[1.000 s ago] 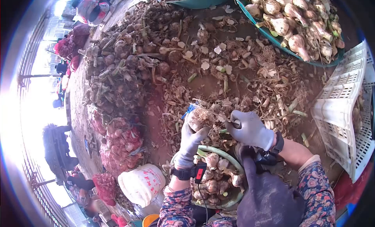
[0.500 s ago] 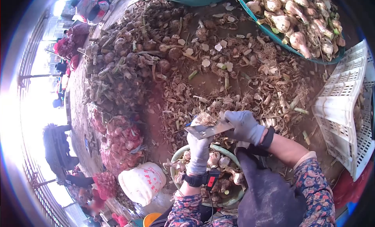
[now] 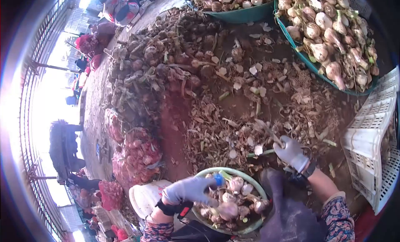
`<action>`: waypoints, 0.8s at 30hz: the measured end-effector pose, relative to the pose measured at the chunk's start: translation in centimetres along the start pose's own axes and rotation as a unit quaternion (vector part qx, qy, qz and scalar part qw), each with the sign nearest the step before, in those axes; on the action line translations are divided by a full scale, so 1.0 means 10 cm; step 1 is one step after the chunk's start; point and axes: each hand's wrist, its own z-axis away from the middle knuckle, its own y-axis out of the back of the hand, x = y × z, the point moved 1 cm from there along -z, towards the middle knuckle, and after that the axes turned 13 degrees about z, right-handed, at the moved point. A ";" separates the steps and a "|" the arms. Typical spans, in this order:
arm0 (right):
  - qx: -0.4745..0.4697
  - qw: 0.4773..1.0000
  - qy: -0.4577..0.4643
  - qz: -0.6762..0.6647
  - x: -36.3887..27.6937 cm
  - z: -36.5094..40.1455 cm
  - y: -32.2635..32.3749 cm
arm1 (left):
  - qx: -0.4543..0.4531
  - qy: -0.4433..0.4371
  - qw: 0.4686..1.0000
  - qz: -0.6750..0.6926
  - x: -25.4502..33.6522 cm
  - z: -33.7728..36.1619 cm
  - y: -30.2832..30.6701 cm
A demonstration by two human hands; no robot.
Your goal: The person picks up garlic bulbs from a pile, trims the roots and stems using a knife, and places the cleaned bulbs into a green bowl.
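My left hand (image 3: 189,190), in a pale glove with blue at one fingertip, is over the left side of a green-rimmed basin (image 3: 259,184). Its fingers are apart and nothing is gripped in them. Just below the fingers, a blurred garlic bulb (image 3: 228,210) appears among the trimmed bulbs in the basin. My right hand (image 3: 290,153), gloved as well, is closed around a knife (image 3: 270,134) to the right of the basin. The knife's blade is smeared by motion and points up and left over the litter of roots and stalks (image 3: 233,135).
A heap of untrimmed garlic (image 3: 146,71) lies at upper left, above red mesh sacks (image 3: 135,156). Two teal tubs of garlic, one a large tub (image 3: 306,54), stand at the top. A white crate (image 3: 368,138) is at right, a white bucket (image 3: 139,200) beside my left hand.
My hands have parted: the left moved down and left over the basin and opened, while the right moved right with the knife. Earlier, the blade was against roots at my left hand.
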 end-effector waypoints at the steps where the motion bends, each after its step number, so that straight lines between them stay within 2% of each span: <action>1: -0.009 1.000 0.001 -0.017 0.02 0.00 -0.08 | 0.128 -0.071 0.989 0.036 -0.10 -0.06 0.16; 2: -0.024 0.999 -0.004 -0.035 0.00 0.00 -0.11 | 0.308 -0.140 0.940 -0.040 -0.34 -0.29 0.39; 3: -0.035 0.999 -0.009 -0.031 -0.05 0.01 -0.12 | 0.463 -0.126 0.877 0.026 -0.44 -0.48 0.64; 4: -0.047 0.999 -0.008 -0.025 -0.07 0.01 -0.13 | 0.526 -0.057 0.848 0.039 -0.41 -0.65 1.01; 5: -0.055 0.998 -0.008 -0.019 -0.08 0.00 -0.12 | 0.629 -0.096 0.767 -0.087 -0.42 -0.84 1.34; 6: -0.042 0.999 0.010 -0.026 -0.11 0.01 -0.07 | 0.666 -0.056 0.730 -0.147 -0.44 -1.08 1.69; 8: -0.062 0.998 -0.010 0.003 -0.07 0.01 -0.06 | 0.665 -0.101 0.700 -0.239 -0.35 -1.41 2.24; 11: -0.073 0.997 -0.030 0.021 0.01 -0.02 -0.02 | 0.632 0.006 0.620 -0.464 -0.52 -2.12 2.87; 12: -0.067 0.997 -0.031 0.027 0.05 -0.03 -0.02 | 0.592 0.111 0.637 -0.480 -0.53 -2.29 2.95; 15: -0.066 0.996 -0.042 0.051 0.12 -0.12 -0.04 | 0.617 0.148 0.619 -0.462 -0.75 -2.47 3.07; 16: -0.076 0.995 -0.047 0.052 0.10 -0.16 -0.02 | 0.651 0.126 0.578 -0.476 -0.80 -2.50 3.11; 19: -0.100 0.993 -0.060 0.010 0.09 -0.23 -0.01 | 0.573 0.043 0.738 -0.355 -0.49 -2.05 2.73; 20: -0.099 0.993 -0.066 -0.014 0.09 -0.25 -0.05 | 0.556 0.028 0.763 -0.328 -0.54 -2.01 2.60; 21: -0.101 0.992 -0.072 -0.038 0.08 -0.26 -0.07 | 0.574 -0.075 0.768 -0.274 -0.57 -1.88 2.32; 22: -0.110 0.990 -0.074 -0.035 0.01 -0.32 -0.05 | 0.546 -0.112 0.815 -0.159 -0.55 -1.70 2.07; 24: -0.111 0.974 -0.058 -0.190 -0.06 -0.39 -0.15 | 0.493 -0.178 0.847 0.087 -0.49 -1.44 1.62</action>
